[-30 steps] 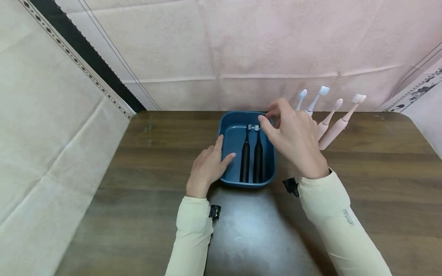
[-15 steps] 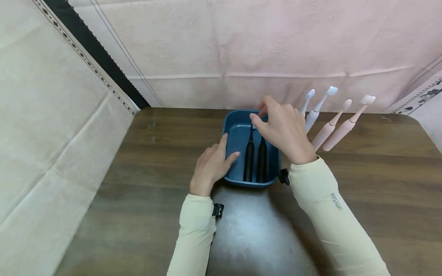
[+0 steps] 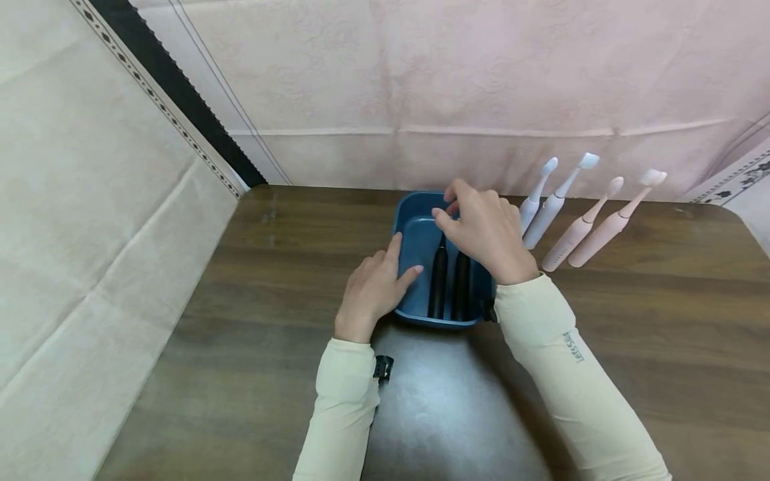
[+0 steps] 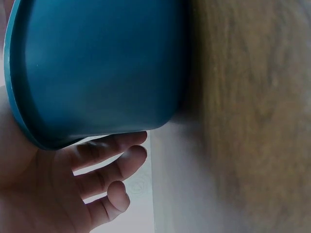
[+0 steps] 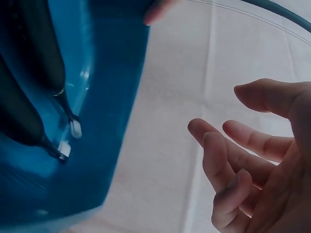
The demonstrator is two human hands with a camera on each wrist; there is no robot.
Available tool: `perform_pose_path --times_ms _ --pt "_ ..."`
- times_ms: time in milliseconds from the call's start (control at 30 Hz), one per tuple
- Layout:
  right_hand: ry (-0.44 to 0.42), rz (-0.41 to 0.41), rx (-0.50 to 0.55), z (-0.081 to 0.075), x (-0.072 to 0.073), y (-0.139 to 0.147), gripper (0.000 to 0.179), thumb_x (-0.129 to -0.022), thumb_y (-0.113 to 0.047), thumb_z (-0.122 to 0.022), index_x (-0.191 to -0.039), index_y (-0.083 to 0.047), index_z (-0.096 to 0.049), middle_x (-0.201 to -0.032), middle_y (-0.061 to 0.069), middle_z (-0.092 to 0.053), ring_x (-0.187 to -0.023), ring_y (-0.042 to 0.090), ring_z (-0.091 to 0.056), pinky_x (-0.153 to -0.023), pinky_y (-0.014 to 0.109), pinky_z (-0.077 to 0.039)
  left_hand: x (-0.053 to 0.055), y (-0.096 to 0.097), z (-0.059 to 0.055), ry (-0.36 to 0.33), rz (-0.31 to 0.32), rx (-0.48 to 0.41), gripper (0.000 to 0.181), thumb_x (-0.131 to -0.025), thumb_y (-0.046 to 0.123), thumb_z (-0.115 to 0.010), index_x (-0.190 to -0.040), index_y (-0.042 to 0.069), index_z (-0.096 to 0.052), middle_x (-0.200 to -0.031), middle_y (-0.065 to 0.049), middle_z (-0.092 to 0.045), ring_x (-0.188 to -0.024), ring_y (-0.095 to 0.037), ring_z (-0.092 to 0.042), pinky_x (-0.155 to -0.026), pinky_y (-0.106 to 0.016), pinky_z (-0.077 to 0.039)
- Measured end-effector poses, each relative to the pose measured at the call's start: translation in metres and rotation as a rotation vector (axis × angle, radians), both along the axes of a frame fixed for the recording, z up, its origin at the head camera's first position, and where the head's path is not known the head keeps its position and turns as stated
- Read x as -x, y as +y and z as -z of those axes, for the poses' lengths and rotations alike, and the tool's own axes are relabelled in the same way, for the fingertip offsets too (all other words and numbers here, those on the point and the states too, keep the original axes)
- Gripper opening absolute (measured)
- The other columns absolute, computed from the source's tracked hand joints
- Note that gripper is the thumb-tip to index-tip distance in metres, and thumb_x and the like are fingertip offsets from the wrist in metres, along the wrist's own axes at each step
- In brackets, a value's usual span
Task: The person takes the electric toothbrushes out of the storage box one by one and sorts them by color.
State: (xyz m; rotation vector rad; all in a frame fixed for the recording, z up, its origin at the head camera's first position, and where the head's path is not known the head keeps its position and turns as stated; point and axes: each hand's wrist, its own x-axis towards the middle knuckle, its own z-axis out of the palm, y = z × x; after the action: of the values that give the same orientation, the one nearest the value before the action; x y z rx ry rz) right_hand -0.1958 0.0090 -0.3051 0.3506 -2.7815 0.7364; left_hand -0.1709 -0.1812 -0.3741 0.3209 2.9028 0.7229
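A blue tub stands on the table. Two black electric toothbrushes lie side by side in it, their white-bristled heads visible in the right wrist view. My left hand holds the tub's left rim, thumb over the inside and fingers along the outer wall. Over the tub's far right part is my right hand, its fingers loosely bent. In the right wrist view, nothing is between its thumb and fingers. From the head view it hides the toothbrush heads.
Two pale blue electric toothbrushes and two pink ones stand upright right of the tub. A pale cloth hangs behind the wooden table, with another at the left.
My right hand has moved left over the tub, covering the toothbrush heads in the head view. My left hand stays on the rim. The head view has shifted slightly.
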Motion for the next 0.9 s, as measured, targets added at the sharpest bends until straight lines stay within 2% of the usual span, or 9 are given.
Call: perform_pose_path --times_ms 333,567,733,900 --pt "-0.088 0.011 -0.082 0.011 0.014 -0.003 0.035 -0.097 -0.031 -0.067 -0.117 -0.003 -0.066 -0.093 0.012 -0.073 -0.059 0.024 -0.061 -0.053 0.041 -0.050 -0.001 -0.001 0.000 0.005 0.015 0.010 0.077 -0.103 0.051 -0.054 -0.163 0.014 -0.022 -0.131 -0.016 -0.061 -0.106 -0.030 -0.060 -0.089 -0.044 -0.052" --pt "-0.180 0.004 -0.107 0.014 0.019 -0.007 0.039 -0.098 -0.034 -0.067 -0.121 -0.003 -0.066 -0.087 0.009 -0.071 -0.063 0.024 -0.062 -0.059 0.044 -0.052 -0.002 -0.002 0.000 0.002 0.015 0.013 0.077 -0.103 0.051 -0.053 -0.163 0.015 -0.021 -0.132 -0.016 -0.061 -0.110 -0.031 -0.059 -0.093 -0.045 -0.051" --pt "-0.217 -0.003 -0.131 0.019 0.024 -0.011 0.041 -0.099 -0.034 -0.065 -0.125 -0.002 -0.066 -0.077 0.008 -0.067 -0.065 0.025 -0.062 -0.061 0.044 -0.052 -0.002 -0.002 -0.001 0.008 0.009 0.029 0.077 -0.103 0.052 -0.052 -0.163 0.016 -0.021 -0.133 -0.015 -0.060 -0.113 -0.031 -0.059 -0.095 -0.045 -0.050" --pt "-0.295 0.001 -0.213 0.027 0.026 -0.013 0.040 -0.101 -0.035 -0.063 -0.122 -0.002 -0.066 -0.073 0.008 -0.060 -0.064 0.026 -0.059 -0.059 0.041 -0.048 -0.001 -0.001 -0.002 0.001 0.013 0.039 0.077 -0.103 0.052 -0.052 -0.163 0.016 -0.021 -0.134 -0.015 -0.060 -0.114 -0.031 -0.059 -0.095 -0.044 -0.050"
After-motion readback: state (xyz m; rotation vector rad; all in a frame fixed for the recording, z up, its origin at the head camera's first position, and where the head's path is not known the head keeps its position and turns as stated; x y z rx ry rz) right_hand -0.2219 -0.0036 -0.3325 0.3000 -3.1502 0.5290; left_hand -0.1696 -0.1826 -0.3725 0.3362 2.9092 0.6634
